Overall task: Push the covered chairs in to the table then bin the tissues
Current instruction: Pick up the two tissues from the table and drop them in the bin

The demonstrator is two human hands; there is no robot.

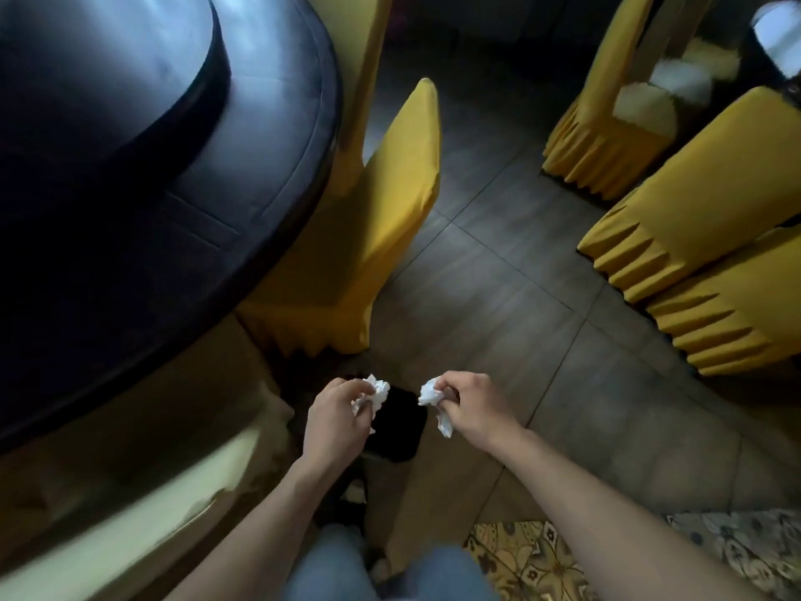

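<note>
Blue-jeaned knees [390,570] fill the bottom centre of the frame, and from either side of them two bare forearms reach up toward the middle. Each of the hands is curled closed around a crumpled white tissue: the left hand [336,416] pinches the left tissue [376,394] between thumb and fingertips, and the right hand [470,405] clutches the right tissue [433,403], a tail of which hangs down below the fist. Both wads sit just over and beside a small dark bin [398,427] that stands on the tiled floor [498,275] between the two hands; its opening looks black and its contents cannot be made out. Toward the upper left lies the dark round table [173,188], with a yellow covered chair [381,219] tucked close against its rim and a second chair back rising behind it. More yellow covered chairs [693,236] stand well apart on the right, seemingly at another table. Judging by this, the chair-pushing part looks finished here and the binning step is in hand. What the next move calls for is small: bring both fists squarely above the dark opening, then loosen the fingers so each tissue drops inside, minding the dangling tail so it does not catch on the rim.
</note>
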